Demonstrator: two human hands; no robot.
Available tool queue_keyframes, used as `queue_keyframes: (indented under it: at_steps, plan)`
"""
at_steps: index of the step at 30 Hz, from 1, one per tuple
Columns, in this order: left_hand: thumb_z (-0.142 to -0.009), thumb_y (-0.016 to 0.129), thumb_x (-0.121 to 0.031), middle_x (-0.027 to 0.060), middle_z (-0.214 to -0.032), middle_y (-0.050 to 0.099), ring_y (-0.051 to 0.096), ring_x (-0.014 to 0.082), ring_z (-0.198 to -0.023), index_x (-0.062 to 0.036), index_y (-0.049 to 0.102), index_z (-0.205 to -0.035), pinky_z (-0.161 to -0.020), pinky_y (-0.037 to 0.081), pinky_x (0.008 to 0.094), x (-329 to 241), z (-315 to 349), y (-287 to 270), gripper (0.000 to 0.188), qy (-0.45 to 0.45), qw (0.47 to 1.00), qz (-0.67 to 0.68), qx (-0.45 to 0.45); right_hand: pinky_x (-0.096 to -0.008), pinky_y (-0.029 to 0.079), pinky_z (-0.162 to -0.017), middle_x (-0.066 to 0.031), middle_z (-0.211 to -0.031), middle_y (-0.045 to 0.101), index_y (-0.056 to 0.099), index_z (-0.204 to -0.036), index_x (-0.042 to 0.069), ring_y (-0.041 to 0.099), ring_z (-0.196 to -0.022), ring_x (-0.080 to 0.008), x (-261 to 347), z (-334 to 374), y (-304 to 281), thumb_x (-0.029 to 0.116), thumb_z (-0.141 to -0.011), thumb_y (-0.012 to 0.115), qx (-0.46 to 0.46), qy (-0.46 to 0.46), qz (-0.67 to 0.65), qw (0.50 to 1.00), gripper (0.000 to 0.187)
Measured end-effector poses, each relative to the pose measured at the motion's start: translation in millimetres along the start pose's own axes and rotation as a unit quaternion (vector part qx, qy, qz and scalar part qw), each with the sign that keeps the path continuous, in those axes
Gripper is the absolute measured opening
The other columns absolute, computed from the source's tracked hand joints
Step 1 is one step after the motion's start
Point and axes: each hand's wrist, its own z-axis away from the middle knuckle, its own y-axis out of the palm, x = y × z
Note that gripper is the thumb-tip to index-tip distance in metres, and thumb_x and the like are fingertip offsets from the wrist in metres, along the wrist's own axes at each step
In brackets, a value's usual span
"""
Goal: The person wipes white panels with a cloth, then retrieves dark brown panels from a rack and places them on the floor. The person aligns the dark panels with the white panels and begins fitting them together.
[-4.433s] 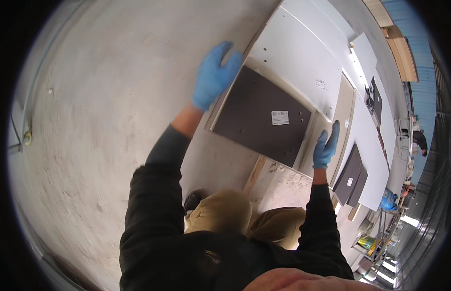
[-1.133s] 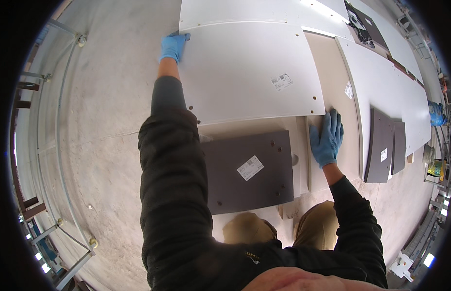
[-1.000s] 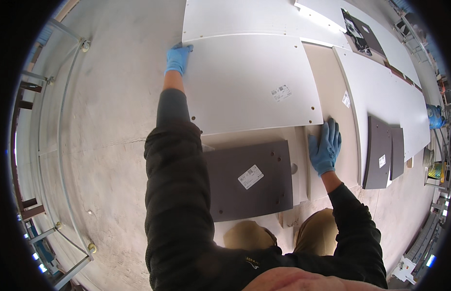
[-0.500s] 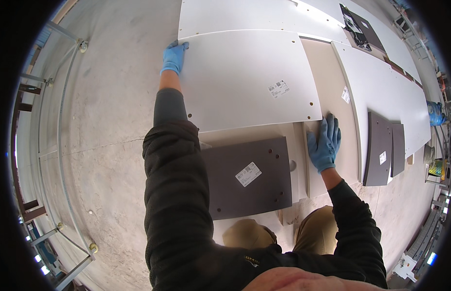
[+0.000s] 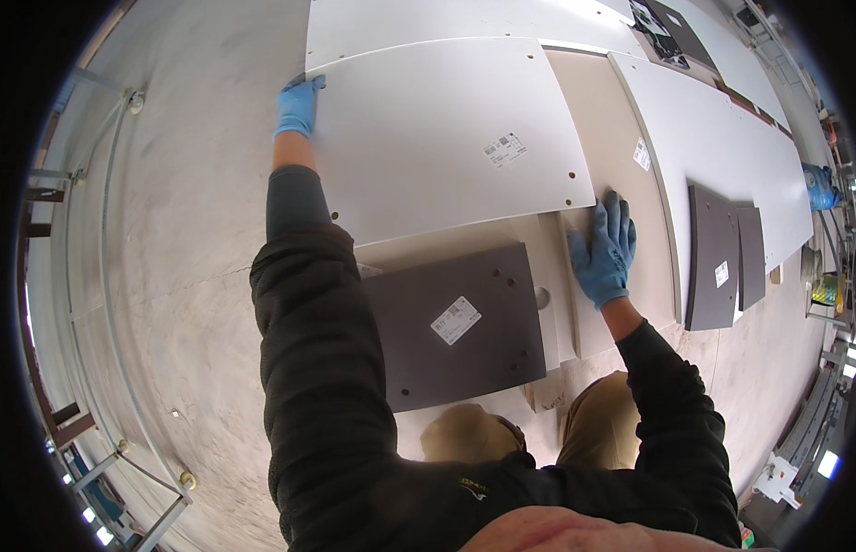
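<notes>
**White panel (image 5: 419, 138) lay ahead of the person**

A beige board (image 5: 607, 120) lay right of it, a wheeled metal frame (image 5: 104, 230) stood well left, a dark panel (image 5: 446, 368) lay nearer. The left hand (image 5: 297, 106) touched the far-left corner; I couldn't tell whether it gripped. The right hand (image 5: 604, 256) rested unclenched on the beige board. Printed labels (image 5: 504, 150) were too small to read.

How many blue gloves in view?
2: one on the left hand, at the far-left corner of the white panel; one on the right hand, over the beige panel. Others could be hidden.
</notes>
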Motion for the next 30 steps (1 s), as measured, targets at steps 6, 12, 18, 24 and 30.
queue_keyframes:
  at_steps: [6,12,18,24,30]
  plan:
    - [-0.091,0.081,-0.027,0.0026,-0.093,0.079,0.066,0.0151,-0.084,-0.006,0.082,-0.102,-0.081,0.052,0.0314,5,-11,-5,0.024,0.026,0.992,-0.125,0.01,-0.0569,0.019,-0.126,-0.028,-0.168,0.032,0.044,-0.155,-0.001,0.027,-0.155,-0.0475,1,-1,-2,0.05,-0.1,0.057,0.008,0.005,0.008,1.0,0.076]
    - [-0.092,0.079,-0.027,0.0032,-0.096,0.079,0.069,0.0148,-0.089,-0.0058,0.08,-0.113,-0.084,0.053,0.0314,11,-12,0,0.03,-0.013,1.0,-0.012,-0.012,-0.0537,0.017,-0.128,-0.0258,-0.17,0.03,0.043,-0.156,-0.001,0.025,-0.158,-0.0454,5,-2,-6,0.047,-0.101,0.056,0.026,0.019,0.013,0.999,0.074]
    - [-0.09,0.078,-0.038,0.0127,-0.111,0.078,0.072,0.0238,-0.103,-0.0018,0.069,-0.134,-0.1,0.053,0.0373,-5,9,11,0.058,0.035,0.993,-0.048,-0.106,-0.0563,0.019,-0.126,-0.0285,-0.166,0.033,0.045,-0.153,-0.002,0.028,-0.155,-0.0478,6,-2,-7,0.051,-0.1,0.057,0.008,0.024,-0.001,1.0,0.076]
    - [-0.088,0.08,-0.045,0.0159,-0.127,0.075,0.07,0.0274,-0.115,-0.0009,0.066,-0.14,-0.104,0.053,0.0401,-18,37,-25,0.069,0.045,0.977,-0.045,-0.206,-0.0563,0.021,-0.126,-0.0258,-0.165,0.038,0.047,-0.152,-0.001,0.03,-0.155,-0.0449,1,-1,4,0.053,-0.1,0.056,-0.012,0.011,0.01,1.0,0.076]
    - [-0.094,0.079,-0.028,0.0109,-0.124,0.076,0.07,0.0184,-0.111,0.0006,0.071,-0.133,-0.099,0.055,0.033,-11,180,-109,0.049,0.074,0.993,0.064,-0.06,-0.0552,0.025,-0.123,-0.0232,-0.162,0.043,0.05,-0.148,0.002,0.035,-0.152,-0.0441,-2,-3,13,0.059,-0.1,0.056,-0.041,-0.004,0.021,0.999,0.075]
